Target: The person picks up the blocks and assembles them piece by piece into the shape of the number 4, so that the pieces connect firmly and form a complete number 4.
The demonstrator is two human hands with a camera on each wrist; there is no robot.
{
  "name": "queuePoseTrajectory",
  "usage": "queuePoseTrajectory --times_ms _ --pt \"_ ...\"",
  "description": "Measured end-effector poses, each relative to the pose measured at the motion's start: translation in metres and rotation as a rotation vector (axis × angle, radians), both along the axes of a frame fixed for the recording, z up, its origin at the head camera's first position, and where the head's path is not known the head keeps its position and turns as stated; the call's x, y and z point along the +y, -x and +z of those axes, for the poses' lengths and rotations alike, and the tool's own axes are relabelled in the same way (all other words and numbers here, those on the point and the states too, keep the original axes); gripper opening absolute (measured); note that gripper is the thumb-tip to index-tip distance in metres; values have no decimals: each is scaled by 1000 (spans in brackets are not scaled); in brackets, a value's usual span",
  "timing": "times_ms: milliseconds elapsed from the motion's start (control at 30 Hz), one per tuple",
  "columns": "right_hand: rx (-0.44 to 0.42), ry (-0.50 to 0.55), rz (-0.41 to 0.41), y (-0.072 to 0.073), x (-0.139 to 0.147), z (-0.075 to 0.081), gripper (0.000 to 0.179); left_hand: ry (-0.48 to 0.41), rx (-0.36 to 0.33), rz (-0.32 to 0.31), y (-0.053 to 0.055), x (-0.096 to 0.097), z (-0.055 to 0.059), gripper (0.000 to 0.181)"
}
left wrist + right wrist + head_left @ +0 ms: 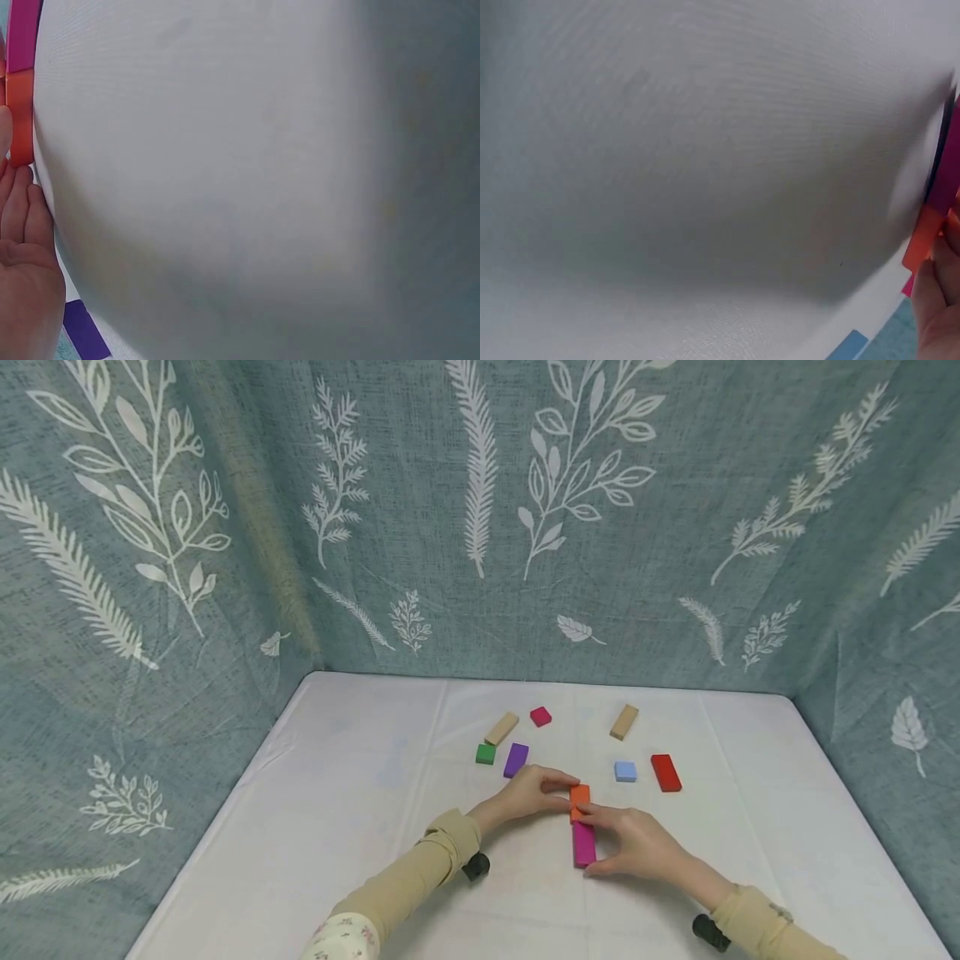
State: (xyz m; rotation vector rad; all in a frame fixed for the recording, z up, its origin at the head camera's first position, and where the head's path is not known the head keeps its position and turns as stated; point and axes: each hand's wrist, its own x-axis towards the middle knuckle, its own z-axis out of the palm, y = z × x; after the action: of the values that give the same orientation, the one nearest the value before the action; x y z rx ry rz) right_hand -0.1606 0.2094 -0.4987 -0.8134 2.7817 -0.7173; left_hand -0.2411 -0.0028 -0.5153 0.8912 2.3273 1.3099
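An orange block (580,795) and a magenta block (583,845) lie end to end in one line on the white table. My left hand (528,792) pinches the orange block from its left side and far end, with thumb and fingertips on it. Around the magenta block goes my right hand (641,843): its thumb is at the near end, and its fingertips touch near where the two blocks meet. The left wrist view shows the left fingers (16,210) against the end of the orange block. Much of the right hand lies outside the right wrist view.
Behind the left hand lie a purple block (516,760), a green block (486,754), a wooden block (502,728) and a crimson block (541,717). Farther right are another wooden block (624,722), a light blue block (626,772) and a red block (666,773). A patterned curtain (450,610) surrounds the table.
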Motion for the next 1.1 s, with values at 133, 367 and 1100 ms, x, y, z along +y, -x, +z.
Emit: queuePoseTrajectory --times_ms 133,367,1100 --pt "42 -22 12 -1 -2 0 72 12 -5 5 0 1 0 39" --pt "130 -35 32 -1 -4 -2 74 35 5 9 -1 1 1 39" --pt "125 208 -70 14 13 6 71 -23 104 8 -12 -6 7 41"
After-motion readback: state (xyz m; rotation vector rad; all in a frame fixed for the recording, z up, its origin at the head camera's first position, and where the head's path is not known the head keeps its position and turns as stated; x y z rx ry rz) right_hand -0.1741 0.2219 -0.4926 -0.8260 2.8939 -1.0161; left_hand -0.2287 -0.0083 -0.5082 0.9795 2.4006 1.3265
